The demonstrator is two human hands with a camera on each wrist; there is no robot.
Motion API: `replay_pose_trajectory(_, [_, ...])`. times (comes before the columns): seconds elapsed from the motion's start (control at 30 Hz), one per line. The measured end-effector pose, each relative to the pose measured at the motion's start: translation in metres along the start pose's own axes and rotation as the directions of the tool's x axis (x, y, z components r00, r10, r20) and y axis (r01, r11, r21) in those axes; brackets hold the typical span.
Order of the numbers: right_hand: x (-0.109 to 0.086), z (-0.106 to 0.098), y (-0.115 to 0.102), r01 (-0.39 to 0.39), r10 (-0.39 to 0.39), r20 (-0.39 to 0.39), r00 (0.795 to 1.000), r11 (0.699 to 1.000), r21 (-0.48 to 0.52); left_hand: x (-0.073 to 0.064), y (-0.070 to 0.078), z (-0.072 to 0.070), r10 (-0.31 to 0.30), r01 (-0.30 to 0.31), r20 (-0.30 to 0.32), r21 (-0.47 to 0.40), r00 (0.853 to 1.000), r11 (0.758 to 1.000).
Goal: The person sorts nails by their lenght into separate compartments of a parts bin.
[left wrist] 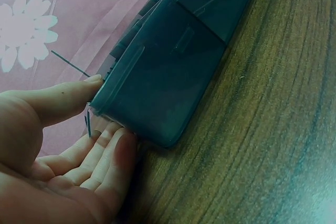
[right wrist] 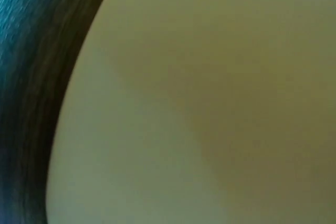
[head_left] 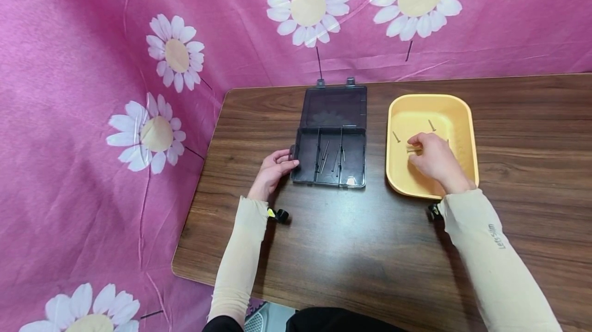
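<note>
A dark see-through compartment box [head_left: 329,185] lies with its lid [head_left: 334,107] folded back, several thin screws [head_left: 325,160] in it. My left hand [head_left: 274,171] grips the box's left edge; in the left wrist view the thumb is at the upper rim and the other fingers [left wrist: 105,156] lie below it. Over on the right, my right hand [head_left: 435,160] reaches into a yellow tub [head_left: 470,131]. Its thumb and forefinger pinch a screw [head_left: 411,150], partly hidden by the fingertips. Loose screws [head_left: 396,136] lie on the tub's floor around the hand.
Both containers stand on a brown wood-grain table [head_left: 342,239]. Behind it and to the left hangs a pink cloth [head_left: 250,29] with daisies. The tub's wall [right wrist: 157,129] fills most of the right wrist view and hides the right hand there.
</note>
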State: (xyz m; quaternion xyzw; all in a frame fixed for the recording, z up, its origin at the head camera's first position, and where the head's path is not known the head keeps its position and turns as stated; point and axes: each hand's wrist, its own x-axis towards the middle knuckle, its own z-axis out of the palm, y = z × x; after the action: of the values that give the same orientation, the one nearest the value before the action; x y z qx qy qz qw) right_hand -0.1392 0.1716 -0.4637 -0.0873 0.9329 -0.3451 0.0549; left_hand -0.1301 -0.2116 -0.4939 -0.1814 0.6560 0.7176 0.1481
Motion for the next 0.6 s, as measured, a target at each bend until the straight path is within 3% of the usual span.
replay_pose_trajectory(0.4, [-0.0012, 0.0078, -0.0021, 0.094, -0.089, 0.04, 0.995, 0.984, -0.15, 0.0004, -0.0019, 0.0, 0.01, -0.01, -0.012, -0.01, 1.0, 1.0])
replay_pose_trajectory(0.6, [-0.0025, 0.0076, -0.0054, 0.067, -0.051, 0.097, 0.994, 0.983, -0.173, 0.0011, -0.0023, 0.0, 0.012, -0.012, -0.01, -0.025, 1.0, 1.0])
